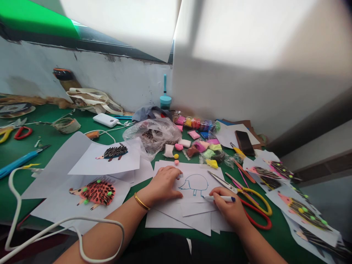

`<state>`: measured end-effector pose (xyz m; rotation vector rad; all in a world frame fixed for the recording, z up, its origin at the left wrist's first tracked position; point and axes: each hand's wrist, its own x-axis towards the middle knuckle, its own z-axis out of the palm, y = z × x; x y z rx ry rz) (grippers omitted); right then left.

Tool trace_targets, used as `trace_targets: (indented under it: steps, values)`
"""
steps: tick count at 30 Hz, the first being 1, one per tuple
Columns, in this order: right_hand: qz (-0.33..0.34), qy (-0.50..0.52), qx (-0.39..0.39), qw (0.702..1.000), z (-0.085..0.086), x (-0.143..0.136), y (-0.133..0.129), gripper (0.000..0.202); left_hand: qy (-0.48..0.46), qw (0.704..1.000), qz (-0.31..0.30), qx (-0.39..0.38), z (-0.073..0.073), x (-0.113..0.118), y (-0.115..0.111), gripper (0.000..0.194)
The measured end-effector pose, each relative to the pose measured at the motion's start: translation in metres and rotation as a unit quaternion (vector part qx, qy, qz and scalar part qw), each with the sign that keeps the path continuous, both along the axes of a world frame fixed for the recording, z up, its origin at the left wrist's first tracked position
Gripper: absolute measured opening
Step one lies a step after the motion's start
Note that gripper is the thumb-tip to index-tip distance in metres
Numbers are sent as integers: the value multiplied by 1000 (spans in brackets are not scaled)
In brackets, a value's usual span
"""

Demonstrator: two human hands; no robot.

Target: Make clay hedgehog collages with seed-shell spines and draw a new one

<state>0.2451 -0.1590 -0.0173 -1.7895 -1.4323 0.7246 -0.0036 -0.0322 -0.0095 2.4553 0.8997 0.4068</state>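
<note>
My right hand [227, 205] is closed around a white marker with a dark blue end [224, 198]. The marker's tip touches a white sheet [189, 169] at the foot of a blue hedgehog outline [196, 182]. My left hand [165, 183], with a gold bangle at the wrist, rests on the same sheet's left side. Its thumb and fingers are apart; a small pale thing by the fingertips is too small to name. More white sheets [176, 220] lie underneath. Large scissors with yellow and red handles [257, 205] lie open beside my right hand.
Finished hedgehog pictures lie left [99, 194] and right [302, 211]. Behind the sheet are a plastic bag of seeds [154, 135] and several packets of coloured clay [203, 145]. A phone [244, 143] lies back right. A white cable [82, 222] loops over my left forearm.
</note>
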Motion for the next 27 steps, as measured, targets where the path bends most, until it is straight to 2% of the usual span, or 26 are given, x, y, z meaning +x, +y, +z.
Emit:
trace_targets:
  steps: [9, 22, 27]
  values:
    - [-30, 9, 15, 999, -2, 2, 0, 26, 2, 1000, 0, -8, 3, 1, -1, 72]
    - [-3, -9, 21, 1000, 5, -1, 0, 25, 0, 1000, 1, -8, 3, 0, 0, 72]
    - [-13, 16, 12, 1000, 2, 0, -3, 25, 0, 1000, 3, -17, 5, 1, -1, 71]
